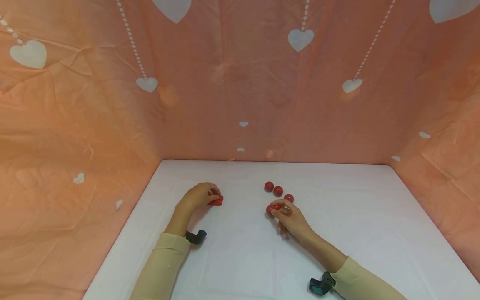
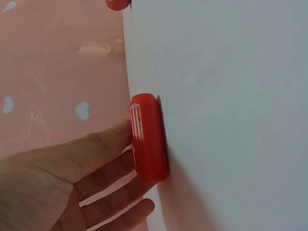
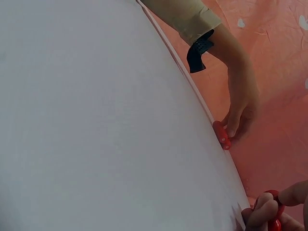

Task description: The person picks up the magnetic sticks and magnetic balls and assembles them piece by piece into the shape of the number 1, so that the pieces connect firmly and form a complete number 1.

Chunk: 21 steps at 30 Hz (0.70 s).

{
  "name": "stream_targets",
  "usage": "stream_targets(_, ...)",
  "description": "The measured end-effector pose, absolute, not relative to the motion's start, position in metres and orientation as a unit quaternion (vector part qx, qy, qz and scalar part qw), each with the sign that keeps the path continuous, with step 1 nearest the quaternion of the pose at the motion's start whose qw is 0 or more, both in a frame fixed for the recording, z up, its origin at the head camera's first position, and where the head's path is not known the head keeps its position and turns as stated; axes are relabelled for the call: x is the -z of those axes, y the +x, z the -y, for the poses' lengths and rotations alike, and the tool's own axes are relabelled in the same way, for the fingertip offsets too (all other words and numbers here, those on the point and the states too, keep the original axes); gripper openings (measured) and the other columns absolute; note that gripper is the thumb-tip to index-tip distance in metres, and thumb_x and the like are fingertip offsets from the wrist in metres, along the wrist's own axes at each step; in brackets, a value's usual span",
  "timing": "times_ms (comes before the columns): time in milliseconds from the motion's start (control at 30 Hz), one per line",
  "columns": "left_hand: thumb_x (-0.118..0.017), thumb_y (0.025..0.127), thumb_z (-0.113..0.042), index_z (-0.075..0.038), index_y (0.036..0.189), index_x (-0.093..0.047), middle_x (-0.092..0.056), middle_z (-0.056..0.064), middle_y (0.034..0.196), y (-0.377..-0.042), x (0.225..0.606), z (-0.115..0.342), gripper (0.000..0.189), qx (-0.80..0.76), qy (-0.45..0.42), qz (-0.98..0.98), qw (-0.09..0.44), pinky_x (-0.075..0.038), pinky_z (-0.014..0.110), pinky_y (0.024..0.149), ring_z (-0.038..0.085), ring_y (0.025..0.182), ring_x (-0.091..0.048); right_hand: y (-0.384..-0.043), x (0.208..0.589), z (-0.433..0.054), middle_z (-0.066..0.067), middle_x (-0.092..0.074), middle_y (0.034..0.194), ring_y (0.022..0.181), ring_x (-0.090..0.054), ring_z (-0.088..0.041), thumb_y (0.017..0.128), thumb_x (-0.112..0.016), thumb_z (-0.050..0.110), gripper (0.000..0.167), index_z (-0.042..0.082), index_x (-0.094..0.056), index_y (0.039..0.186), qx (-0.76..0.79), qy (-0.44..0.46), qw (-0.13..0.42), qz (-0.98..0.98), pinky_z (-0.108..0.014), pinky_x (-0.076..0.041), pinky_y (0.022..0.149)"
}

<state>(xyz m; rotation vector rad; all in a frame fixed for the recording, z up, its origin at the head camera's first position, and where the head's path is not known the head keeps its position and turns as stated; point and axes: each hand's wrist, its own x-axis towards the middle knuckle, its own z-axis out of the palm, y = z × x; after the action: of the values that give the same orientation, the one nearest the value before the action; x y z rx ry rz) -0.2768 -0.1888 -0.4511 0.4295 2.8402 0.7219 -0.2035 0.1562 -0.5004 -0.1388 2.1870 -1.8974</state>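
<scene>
On the left of the white table, my left hand (image 1: 200, 193) pinches a small red piece (image 1: 216, 201) between thumb and fingers. In the left wrist view this red plastic piece (image 2: 149, 139) is long and faceted, with a ribbed patch on one side; its exact kind is unclear. Towards the middle, my right hand (image 1: 294, 221) has thumb and index finger around a red ball (image 1: 276, 206), partly hidden by the fingers. Another red ball (image 1: 269, 209) sits right beside its fingertips. The right wrist view catches this hand (image 3: 267, 211) only at the lower right corner.
Behind the right hand, three more red balls lie in a slanting row: the far one (image 1: 268, 186), the middle one (image 1: 278, 191) and the near one (image 1: 288, 198). An orange cloth (image 1: 240, 100) with white hearts encloses the back and sides of the table (image 1: 360, 200).
</scene>
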Motion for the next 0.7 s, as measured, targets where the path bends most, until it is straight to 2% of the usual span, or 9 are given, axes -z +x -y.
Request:
stream_targets(367,-0.074,0.102,-0.015,-0.012,0.11,-0.08,-0.076,0.004,0.108,-0.2778,0.4543,0.1874,0.01,-0.236,0.143,-0.958,0.084,-0.054,0.049,0.099,0.027,0.107,-0.068,-0.2051,0.5024,-0.1564,-0.009,-0.065,0.074,0.05,-0.055,-0.017,0.107,-0.068,0.02,0.032,0.009,-0.06,0.136,0.641,-0.046,0.123,-0.756,-0.024,-0.047,0.047)
stream_targets(700,-0.075,0.102,-0.017,-0.009,0.111,-0.078,-0.073,0.004,0.1,-0.2796,0.4576,0.1848,0.012,-0.221,0.139,-0.963,0.072,-0.056,0.046,0.092,0.023,0.095,-0.067,-0.2038,0.5004,-0.1567,-0.012,-0.067,0.079,0.05,-0.056,-0.017,0.106,-0.069,0.02,0.035,0.007,-0.059,0.137,0.642,-0.052,0.121,-0.755,-0.024,-0.047,0.047)
